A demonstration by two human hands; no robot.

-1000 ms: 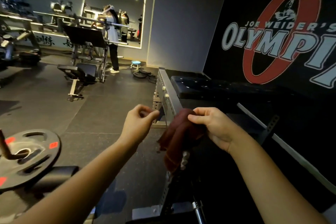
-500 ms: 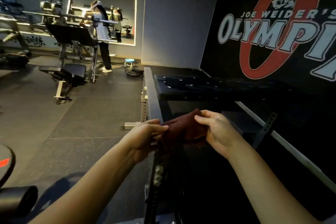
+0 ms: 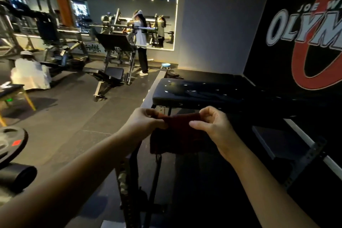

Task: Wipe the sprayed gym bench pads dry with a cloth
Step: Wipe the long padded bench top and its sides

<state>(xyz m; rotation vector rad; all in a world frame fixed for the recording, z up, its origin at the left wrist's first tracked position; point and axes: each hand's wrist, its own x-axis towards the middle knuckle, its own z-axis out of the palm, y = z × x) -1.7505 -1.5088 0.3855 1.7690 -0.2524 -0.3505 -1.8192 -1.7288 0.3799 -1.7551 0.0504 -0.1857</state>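
Here, listed by clock direction from the centre of the view:

- At eight o'clock, against the left edge: a dark weight plate [image 3: 11,144] with a red mark, cut off by the frame. A black roller pad [image 3: 16,176] sits just below it.
- At nine o'clock: a small table [image 3: 13,89] with yellow legs, partly in view.
- At ten o'clock, well back on the floor: a black exercise machine [image 3: 111,76].
- At eleven o'clock, beyond the machine: a standing person [image 3: 141,42] in a pale top, in front of a lit mirror [image 3: 166,15].
- Just below centre: the left hand [image 3: 146,122]. Thumb and fingers are closed together, pinching the cloth's upper left corner.
- At six o'clock from centre, between the two hands: a dark red cloth [image 3: 177,133]. It is stretched along its top edge and hangs loose below, in the air short of the pad.
- At four o'clock: the right hand [image 3: 214,127]. Thumb and forefinger pinch the cloth's upper right corner, and the other fingers are curled.
- At twelve to one o'clock from the cloth: a black bench pad [image 3: 203,92]. It lies flat, and its top is speckled with bright droplets.
- At two o'clock: a wall logo [image 3: 305,29] in red and white on a black wall.
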